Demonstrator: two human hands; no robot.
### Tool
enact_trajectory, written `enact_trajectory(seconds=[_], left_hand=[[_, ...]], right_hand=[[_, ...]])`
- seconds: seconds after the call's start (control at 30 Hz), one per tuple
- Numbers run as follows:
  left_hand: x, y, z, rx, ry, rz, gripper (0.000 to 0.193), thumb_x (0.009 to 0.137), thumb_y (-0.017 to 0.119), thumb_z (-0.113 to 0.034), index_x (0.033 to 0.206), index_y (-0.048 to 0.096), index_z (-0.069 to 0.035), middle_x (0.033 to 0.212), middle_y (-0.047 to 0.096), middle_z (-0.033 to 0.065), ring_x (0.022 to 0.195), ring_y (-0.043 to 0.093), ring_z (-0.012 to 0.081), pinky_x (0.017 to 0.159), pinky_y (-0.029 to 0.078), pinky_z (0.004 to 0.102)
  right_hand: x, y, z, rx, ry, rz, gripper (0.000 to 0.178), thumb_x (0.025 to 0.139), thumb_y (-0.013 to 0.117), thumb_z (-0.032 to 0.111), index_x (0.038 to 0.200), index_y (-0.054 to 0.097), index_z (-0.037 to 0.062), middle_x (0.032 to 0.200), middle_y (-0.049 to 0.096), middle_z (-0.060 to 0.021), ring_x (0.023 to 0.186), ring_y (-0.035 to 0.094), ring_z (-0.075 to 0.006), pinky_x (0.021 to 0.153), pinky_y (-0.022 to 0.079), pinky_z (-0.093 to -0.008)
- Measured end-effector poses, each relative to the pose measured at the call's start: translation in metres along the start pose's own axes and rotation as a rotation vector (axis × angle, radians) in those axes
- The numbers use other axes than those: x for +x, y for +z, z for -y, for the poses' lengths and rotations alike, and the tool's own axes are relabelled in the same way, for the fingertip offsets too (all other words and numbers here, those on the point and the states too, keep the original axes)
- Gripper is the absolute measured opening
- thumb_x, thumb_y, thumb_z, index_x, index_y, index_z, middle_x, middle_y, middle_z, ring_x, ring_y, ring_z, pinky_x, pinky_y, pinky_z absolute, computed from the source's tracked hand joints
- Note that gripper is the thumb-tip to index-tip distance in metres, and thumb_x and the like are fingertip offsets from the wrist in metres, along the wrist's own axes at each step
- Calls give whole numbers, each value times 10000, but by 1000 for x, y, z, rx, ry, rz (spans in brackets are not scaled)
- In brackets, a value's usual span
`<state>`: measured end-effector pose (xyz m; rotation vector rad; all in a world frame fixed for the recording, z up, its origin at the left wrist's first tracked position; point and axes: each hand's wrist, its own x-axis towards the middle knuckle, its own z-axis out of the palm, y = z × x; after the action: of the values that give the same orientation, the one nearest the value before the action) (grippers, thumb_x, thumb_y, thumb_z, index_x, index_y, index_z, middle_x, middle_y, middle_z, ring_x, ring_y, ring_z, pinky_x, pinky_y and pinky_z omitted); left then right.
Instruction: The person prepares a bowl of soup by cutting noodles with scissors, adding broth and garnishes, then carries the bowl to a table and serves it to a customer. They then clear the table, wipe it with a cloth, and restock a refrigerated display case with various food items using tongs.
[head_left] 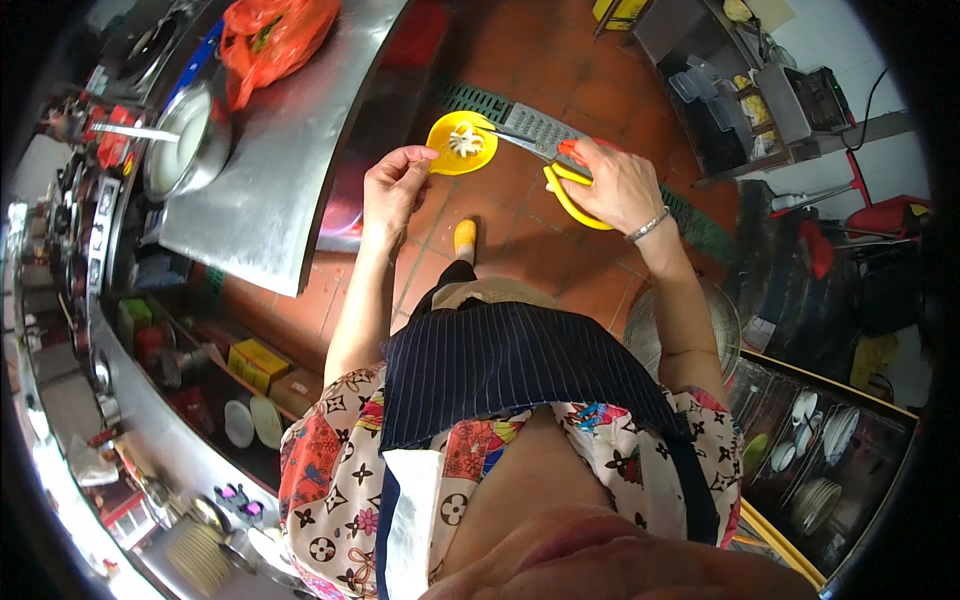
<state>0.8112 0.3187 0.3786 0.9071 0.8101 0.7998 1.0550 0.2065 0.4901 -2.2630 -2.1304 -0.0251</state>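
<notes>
My left hand (397, 185) is closed, thumb and fingers pinching the near left edge of a small round yellow dish (477, 163). A few white strips (465, 140) lie in the dish; I cannot make out what they are. My right hand (622, 190) is closed around the yellow and orange handles of a pair of scissors (575, 200). The metal blades point left, and their tips reach the right rim of the dish. Whether the tips touch the rim, I cannot tell. Both hands are held up over the tiled floor.
A steel counter (285, 150) on the left bears an orange plastic bag (275, 40) and a metal pot (190, 140) of whitish liquid. Below right is a rack (830, 460) of plates. A grated drain (545, 130) crosses the tiled floor (545, 235). A dustpan (890, 215) stands at right.
</notes>
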Motion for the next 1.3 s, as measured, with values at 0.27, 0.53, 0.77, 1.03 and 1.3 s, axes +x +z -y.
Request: enact_trajectory(seconds=[0.27, 0.53, 0.77, 1.03, 1.3], left_hand=[[5, 15, -1, 79, -22, -2, 115, 912, 564, -112, 936, 673, -82, 663, 533, -63, 531, 413, -3, 468, 298, 149], [10, 19, -2, 83, 100, -28, 129, 899, 554, -59, 934, 679, -62, 673, 535, -64, 568, 441, 7, 500, 347, 165], [3, 17, 12, 77, 127, -81, 130, 897, 560, -45, 946, 680, -51, 712, 572, -49, 584, 468, 10, 521, 376, 164], [9, 8, 16, 97, 93, -171, 127, 889, 561, -50, 943, 674, -29, 714, 585, -36, 587, 487, 18, 529, 398, 174], [6, -50, 23, 70, 141, -338, 123, 912, 552, -74, 977, 649, -35, 661, 529, -44, 525, 434, 21, 462, 320, 169]], right_hand=[[25, -7, -8, -78, -120, 80, 415, 780, 642, 439, 970, 589, 75, 772, 658, -117, 684, 652, -283, 573, 507, -391], [40, -12, -2, -148, -94, 175, 439, 805, 612, 441, 997, 584, 47, 811, 660, -138, 722, 659, -278, 594, 514, -387], [40, -10, 13, -178, -56, 246, 437, 808, 610, 430, 996, 586, 37, 810, 663, -152, 739, 664, -284, 611, 521, -388], [70, -13, 33, -265, -123, 326, 385, 781, 645, 373, 968, 590, 41, 753, 668, -142, 744, 666, -284, 634, 520, -387], [103, 15, 90, -186, -164, 334, 355, 787, 629, 383, 931, 604, 59, 820, 684, -110, 825, 667, -259, 698, 525, -395]])
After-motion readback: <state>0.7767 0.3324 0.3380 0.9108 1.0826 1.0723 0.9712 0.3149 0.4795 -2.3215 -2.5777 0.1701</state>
